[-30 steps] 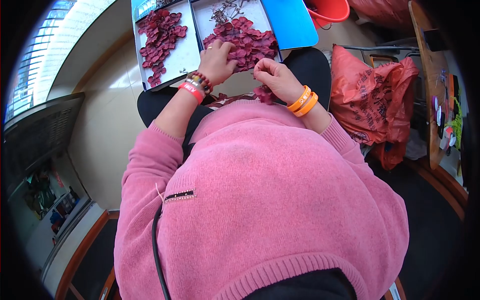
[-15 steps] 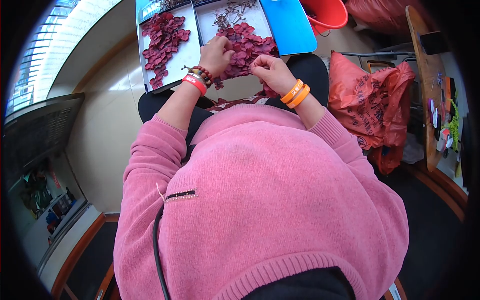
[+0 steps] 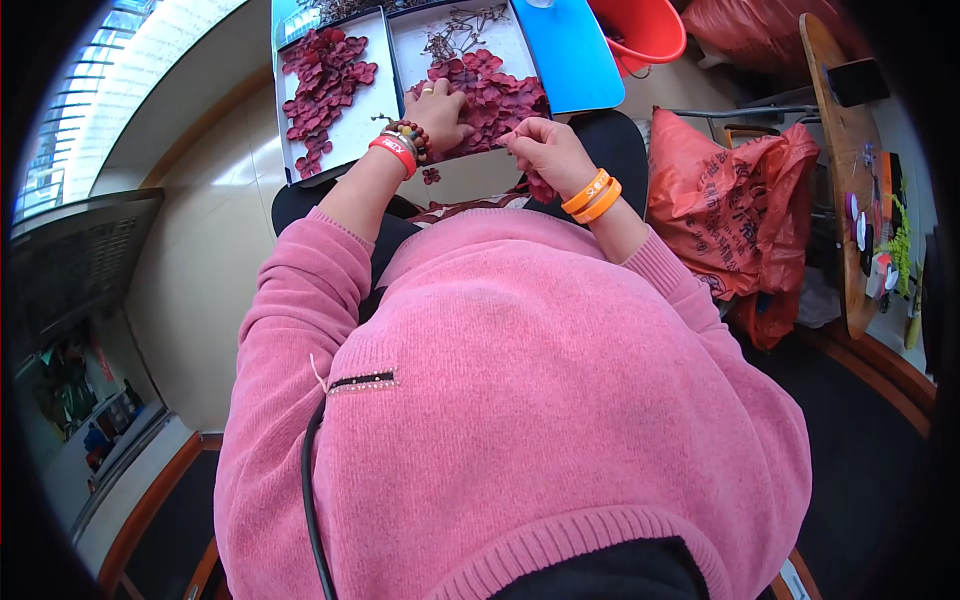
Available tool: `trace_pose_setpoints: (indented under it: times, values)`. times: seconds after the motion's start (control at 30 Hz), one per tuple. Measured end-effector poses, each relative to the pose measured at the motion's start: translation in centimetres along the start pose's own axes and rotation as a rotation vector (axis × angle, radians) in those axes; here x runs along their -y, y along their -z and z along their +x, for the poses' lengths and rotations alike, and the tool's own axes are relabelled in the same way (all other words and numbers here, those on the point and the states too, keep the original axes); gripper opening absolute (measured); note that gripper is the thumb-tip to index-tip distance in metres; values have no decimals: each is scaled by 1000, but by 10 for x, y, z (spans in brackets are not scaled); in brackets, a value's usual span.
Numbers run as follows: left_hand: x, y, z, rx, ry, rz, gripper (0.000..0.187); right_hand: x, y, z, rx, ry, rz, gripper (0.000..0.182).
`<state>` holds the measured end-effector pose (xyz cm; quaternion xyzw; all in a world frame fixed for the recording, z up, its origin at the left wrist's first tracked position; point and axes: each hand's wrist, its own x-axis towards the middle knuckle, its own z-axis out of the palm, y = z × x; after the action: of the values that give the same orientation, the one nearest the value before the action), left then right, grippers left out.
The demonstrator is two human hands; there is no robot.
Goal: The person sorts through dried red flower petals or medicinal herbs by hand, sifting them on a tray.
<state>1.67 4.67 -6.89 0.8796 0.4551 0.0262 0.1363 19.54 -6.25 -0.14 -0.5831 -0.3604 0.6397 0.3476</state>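
Dark red petals fill part of the right white tray (image 3: 410,50), whose far part holds thin brown stems (image 3: 465,30). My left hand (image 3: 438,115) rests on the near left side of the petal heap (image 3: 490,95), fingers spread. At the tray's near right corner my right hand (image 3: 545,150) is closed in a pinch, with a dark red petal piece (image 3: 540,187) hanging just below its fingers. What its fingertips hold is too small to make out. More dark red petals (image 3: 325,85) lie in a long pile in the left white tray (image 3: 352,140).
A blue surface (image 3: 570,60) lies under the trays, with a red bucket (image 3: 645,40) beyond its right edge. Red plastic bags (image 3: 730,200) stand to the right, beside a wooden board (image 3: 840,150) with small items near it. Dark stems (image 3: 350,8) lie behind the trays.
My left hand has opened out and lowered onto the petals. My right hand stays pinched near the tray corner. The whole view has shifted slightly.
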Motion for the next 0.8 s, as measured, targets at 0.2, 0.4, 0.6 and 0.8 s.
trace_pose_setpoints:
  times: [0.2, 0.4, 0.6, 0.8]
  values:
    - [10, -3, 6, -178, 97, -160, 22, -1, -2, -3, -3, 20, -22, 13]
    - [28, -2, 9, -230, 160, -435, 26, 5, -6, 8, -31, 138, -77, 11]
    - [31, -4, -1, -239, 154, -758, 23, 6, -14, 46, -4, 315, -143, 9]
    - [30, 9, -8, -220, 107, -1016, 20, -1, -18, 82, -39, 431, -310, 15]
